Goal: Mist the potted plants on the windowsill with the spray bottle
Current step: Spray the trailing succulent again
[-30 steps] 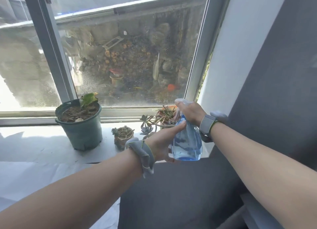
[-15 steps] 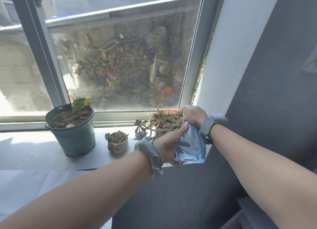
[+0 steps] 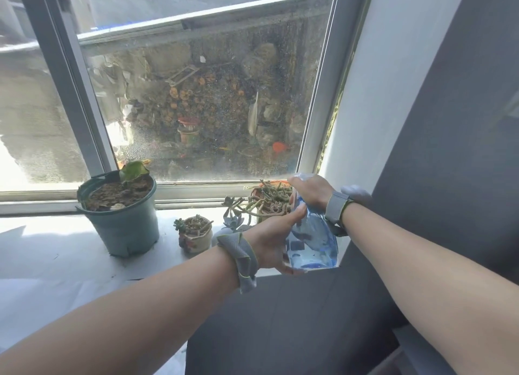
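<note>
A clear blue spray bottle (image 3: 314, 242) stands tilted at the right end of the white windowsill (image 3: 56, 251). My left hand (image 3: 276, 238) is wrapped around its body and base. My right hand (image 3: 310, 190) is closed over its spray head, which is mostly hidden. Just behind the bottle is a pot of trailing succulent stems (image 3: 269, 200). A small tan pot with a tiny succulent (image 3: 196, 233) stands to its left. A large green pot (image 3: 120, 212) with soil and one leaf sits further left.
The window pane (image 3: 202, 99) rises right behind the pots, its grey frame post (image 3: 73, 77) at the left. A white wall (image 3: 362, 122) and a dark grey panel (image 3: 449, 150) close off the right side. Both wrists wear grey bands.
The bottle has sunk lower toward the sill and tilted, both hands staying on it. The view has shifted, so the pots sit further left and lower in frame.
</note>
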